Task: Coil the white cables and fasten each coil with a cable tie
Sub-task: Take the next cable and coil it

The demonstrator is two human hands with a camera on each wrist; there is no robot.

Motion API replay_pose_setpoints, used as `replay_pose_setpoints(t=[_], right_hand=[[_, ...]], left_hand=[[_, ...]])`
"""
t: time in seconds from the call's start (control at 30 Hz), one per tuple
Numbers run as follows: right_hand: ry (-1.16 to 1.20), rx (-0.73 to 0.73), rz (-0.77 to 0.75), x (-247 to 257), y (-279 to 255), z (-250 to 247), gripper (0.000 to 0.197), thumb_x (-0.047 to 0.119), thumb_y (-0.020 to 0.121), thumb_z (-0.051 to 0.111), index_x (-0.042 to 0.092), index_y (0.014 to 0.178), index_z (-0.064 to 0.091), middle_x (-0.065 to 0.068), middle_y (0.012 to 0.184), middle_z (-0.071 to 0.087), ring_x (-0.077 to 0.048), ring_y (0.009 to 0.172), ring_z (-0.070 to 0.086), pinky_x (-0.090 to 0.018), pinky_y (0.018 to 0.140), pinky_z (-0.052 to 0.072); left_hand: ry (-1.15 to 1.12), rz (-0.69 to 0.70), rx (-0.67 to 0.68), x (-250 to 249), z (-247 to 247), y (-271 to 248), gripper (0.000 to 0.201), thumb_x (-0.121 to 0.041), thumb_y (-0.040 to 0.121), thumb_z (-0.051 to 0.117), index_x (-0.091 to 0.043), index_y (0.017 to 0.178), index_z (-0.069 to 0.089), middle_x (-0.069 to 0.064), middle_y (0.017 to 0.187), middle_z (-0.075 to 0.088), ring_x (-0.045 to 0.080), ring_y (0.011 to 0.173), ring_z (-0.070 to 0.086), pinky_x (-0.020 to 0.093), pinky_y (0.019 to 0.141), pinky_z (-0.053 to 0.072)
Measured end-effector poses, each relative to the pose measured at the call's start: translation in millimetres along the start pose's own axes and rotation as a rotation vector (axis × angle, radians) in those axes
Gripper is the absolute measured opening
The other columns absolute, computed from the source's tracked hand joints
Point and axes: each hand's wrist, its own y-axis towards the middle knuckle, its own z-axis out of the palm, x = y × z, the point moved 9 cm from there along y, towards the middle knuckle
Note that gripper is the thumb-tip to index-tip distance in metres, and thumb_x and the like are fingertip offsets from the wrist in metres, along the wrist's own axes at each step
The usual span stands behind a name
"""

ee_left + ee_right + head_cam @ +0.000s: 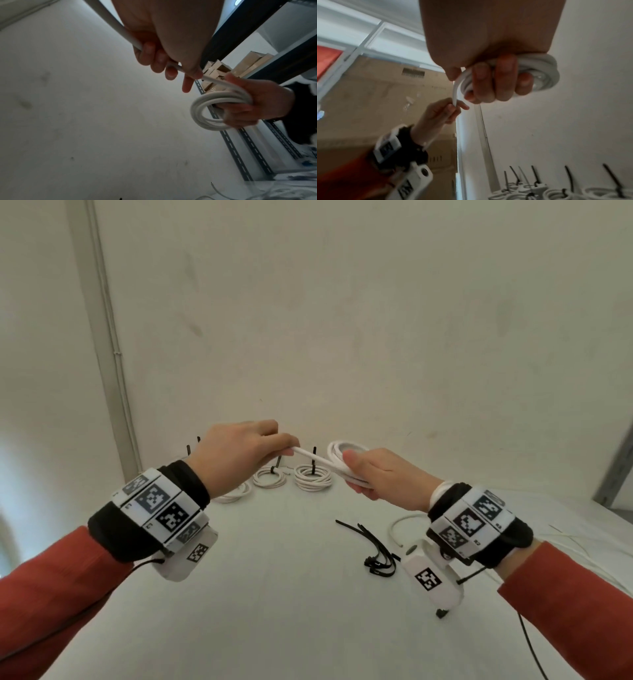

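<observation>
The white table (308, 594) carries the finished work along its far edge, by the wall: tied coils (313, 475) lying side by side, each with a black tie tail standing up, and nearer the person, toward the right side, a bundle of loose black cable ties (378, 553) with a stray length of white cable (397, 525) just beside it. Above the middle of the table, clear of its surface, both hands hold the cable now being wound. The right hand (387, 477) has its fingers curled through and around the gathered coil (221, 108), thumb on top, so the loops are clamped in the fist with the ring of the coil projecting toward the far edge. The left hand (239, 453) pinches the free tail (313, 457) between thumb and curled fingers. What the next wrap appears to turn on is this short straight run: it stretches almost level from the left fingertips across to the right fist, its long axis running left to right, parallel to the far edge, and it enters the coil at the thumb side of the right hand. Behind the left hand the tail passes back through the palm and out of view, so how much cable is left to wind cannot be told. The left hand is the one placed to lay the tail over; the right is the anchor.
</observation>
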Motion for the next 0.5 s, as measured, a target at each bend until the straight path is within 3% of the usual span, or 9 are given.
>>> replay_pose_setpoints(t=[0.1,0.17,0.27,0.4,0.5], right_hand=[[0.423,0.031,0.083,-8,-13,1,0.061,0.063,0.089,0.026,0.02,0.054,0.05,0.011,0.044,0.038,-0.006,0.036,0.027,-0.018,0.038,0.022],[0.701,0.094,0.027,-1,-20,2,0.061,0.069,0.085,0.03,0.022,0.052,0.048,0.012,0.038,0.031,-0.006,0.033,0.02,-0.023,0.039,0.012],[1.055,0.109,-0.102,14,-27,-9,0.059,0.07,0.085,0.033,0.02,0.056,0.047,0.012,0.035,0.025,-0.007,0.031,0.017,-0.028,0.042,0.011],[1.357,-0.115,-0.209,22,-31,-37,0.056,0.054,0.093,0.02,0.018,0.059,0.046,0.006,0.038,0.015,-0.014,0.031,0.011,-0.028,0.044,0.013],[1.462,-0.338,-0.339,20,-35,-61,0.05,0.044,0.099,0.018,0.014,0.069,0.046,0.005,0.041,0.022,-0.013,0.034,0.019,-0.028,0.046,0.018]], left_hand=[[-0.097,-0.073,-0.032,12,1,-1,0.048,-0.052,0.099,0.018,-0.031,0.11,0.06,-0.006,0.075,0.054,0.019,0.056,0.051,0.026,0.041,0.038],[-0.174,-0.137,-0.039,19,7,-2,0.046,-0.053,0.098,0.017,-0.034,0.116,0.055,-0.01,0.077,0.052,0.017,0.06,0.049,0.031,0.047,0.045],[-0.262,-0.166,-0.038,13,21,-5,0.036,-0.05,0.098,0.022,-0.038,0.123,0.045,-0.009,0.076,0.05,0.018,0.062,0.049,0.036,0.052,0.048],[-0.258,-0.157,0.014,-13,36,-4,0.035,-0.048,0.096,0.023,-0.037,0.128,0.032,0.003,0.093,0.068,0.027,0.071,0.062,0.032,0.054,0.046],[-0.192,-0.195,0.111,-23,47,-2,0.037,-0.027,0.1,0.036,-0.033,0.135,0.026,0.005,0.105,0.066,0.032,0.076,0.063,0.034,0.056,0.042]])
